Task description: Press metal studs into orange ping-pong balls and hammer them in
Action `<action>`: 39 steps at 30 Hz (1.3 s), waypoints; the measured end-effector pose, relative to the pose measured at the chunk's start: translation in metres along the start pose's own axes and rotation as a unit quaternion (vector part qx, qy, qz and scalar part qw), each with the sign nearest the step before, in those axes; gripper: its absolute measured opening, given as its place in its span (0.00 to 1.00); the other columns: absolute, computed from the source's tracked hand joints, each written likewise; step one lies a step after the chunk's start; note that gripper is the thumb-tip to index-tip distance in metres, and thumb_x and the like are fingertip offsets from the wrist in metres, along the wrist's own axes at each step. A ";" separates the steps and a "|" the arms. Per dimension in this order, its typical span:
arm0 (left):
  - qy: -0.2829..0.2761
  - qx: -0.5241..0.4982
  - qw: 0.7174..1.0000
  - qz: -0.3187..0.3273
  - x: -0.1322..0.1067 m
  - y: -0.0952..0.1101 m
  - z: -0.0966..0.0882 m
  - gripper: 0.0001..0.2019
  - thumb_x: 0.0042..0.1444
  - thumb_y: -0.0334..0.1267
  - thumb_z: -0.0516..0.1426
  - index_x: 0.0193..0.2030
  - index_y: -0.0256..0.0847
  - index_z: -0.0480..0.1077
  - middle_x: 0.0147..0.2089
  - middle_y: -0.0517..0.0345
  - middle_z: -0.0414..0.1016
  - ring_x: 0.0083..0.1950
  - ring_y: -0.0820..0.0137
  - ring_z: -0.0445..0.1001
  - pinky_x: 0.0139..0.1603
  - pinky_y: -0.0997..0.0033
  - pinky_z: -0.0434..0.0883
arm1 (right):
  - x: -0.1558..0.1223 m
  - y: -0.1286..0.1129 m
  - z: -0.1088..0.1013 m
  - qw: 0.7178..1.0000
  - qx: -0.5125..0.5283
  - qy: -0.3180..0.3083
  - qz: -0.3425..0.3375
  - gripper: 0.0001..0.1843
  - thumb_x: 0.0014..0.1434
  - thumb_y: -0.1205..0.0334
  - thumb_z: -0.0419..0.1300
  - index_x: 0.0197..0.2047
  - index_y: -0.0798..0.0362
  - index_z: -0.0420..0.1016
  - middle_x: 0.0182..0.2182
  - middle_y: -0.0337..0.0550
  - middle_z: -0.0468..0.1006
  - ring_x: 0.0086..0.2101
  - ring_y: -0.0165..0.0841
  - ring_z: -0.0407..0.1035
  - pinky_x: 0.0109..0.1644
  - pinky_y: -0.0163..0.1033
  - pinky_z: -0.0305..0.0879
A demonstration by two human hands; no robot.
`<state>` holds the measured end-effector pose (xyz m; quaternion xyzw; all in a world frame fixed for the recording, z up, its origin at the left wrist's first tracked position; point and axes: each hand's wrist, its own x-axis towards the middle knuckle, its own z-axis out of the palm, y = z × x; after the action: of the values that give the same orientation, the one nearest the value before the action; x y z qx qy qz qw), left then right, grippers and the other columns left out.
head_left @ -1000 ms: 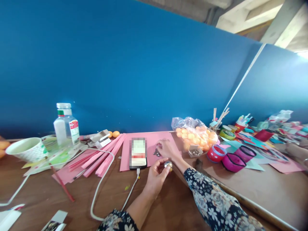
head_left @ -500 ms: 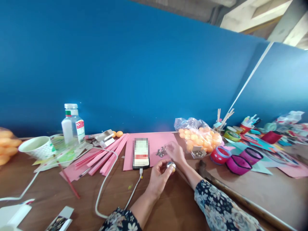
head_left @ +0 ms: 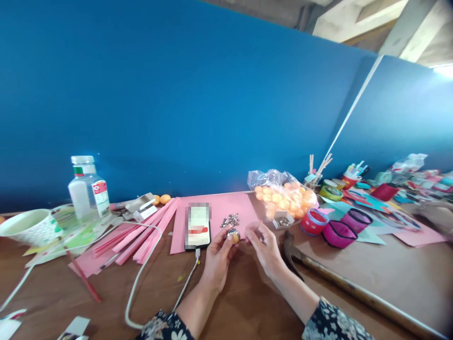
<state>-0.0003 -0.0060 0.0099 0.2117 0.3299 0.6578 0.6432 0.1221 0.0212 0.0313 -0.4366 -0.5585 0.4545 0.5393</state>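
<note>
Evidently, in the head view, the small ball (head_left: pixel 233 235), silvery above and orange below, sits just below the middle of the frame, gripped between the thumb and fingers of the left hand (head_left: pixel 217 262). Right of it, the right hand (head_left: pixel 267 250) has its thumb and forefinger drawn together; whether a tiny piece lies between them, I cannot tell. Above the ball, small metal pieces (head_left: pixel 231 220) lie loose on the pink sheet (head_left: pixel 244 203). For this close work, I would hold the ball low by its bare orange side, turn it so the working spot faces the right fingertips, and take each piece by its blunt side, as any points could prick. As for writing, the clear bottle (head_left: pixel 85 189) at left bears a red-and-white label (head_left: pixel 101 193) whose print is too small to read, and the phone (head_left: pixel 198 226) near centre has its screen blurred into blocks, so no words or brand can be made out.
</note>
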 end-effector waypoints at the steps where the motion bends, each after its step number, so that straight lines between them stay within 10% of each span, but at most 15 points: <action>1: -0.001 -0.004 1.000 0.000 0.000 0.000 0.000 0.18 0.45 0.38 0.62 0.46 0.44 0.71 0.41 0.57 0.76 0.42 0.72 0.73 0.47 0.70 0.69 | -0.002 0.001 0.000 1.000 0.011 -0.004 0.017 0.09 0.49 0.54 0.61 0.29 0.52 0.71 0.23 0.38 0.71 0.25 0.30 0.64 0.31 0.36 0.64; 7: 0.001 0.006 1.000 0.003 0.002 -0.002 0.001 0.16 0.47 0.36 0.61 0.44 0.42 0.71 0.43 0.56 0.75 0.40 0.71 0.74 0.47 0.66 0.70 | -0.009 0.008 0.002 0.985 0.123 -0.033 0.116 0.12 0.46 0.55 0.64 0.32 0.52 0.73 0.28 0.39 0.74 0.29 0.30 0.68 0.37 0.38 0.67; 39: -0.004 0.109 0.993 0.051 0.003 -0.007 -0.001 0.17 0.48 0.36 0.60 0.47 0.41 0.70 0.51 0.52 0.72 0.52 0.64 0.69 0.55 0.60 0.65 | -0.011 0.014 -0.003 0.989 0.048 -0.083 0.112 0.12 0.51 0.54 0.60 0.30 0.54 0.72 0.25 0.37 0.72 0.25 0.26 0.62 0.29 0.32 0.59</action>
<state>0.0037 -0.0038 0.0035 0.3000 0.3856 0.6488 0.5834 0.1251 0.0136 0.0153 -0.4311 -0.5262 0.5728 0.4573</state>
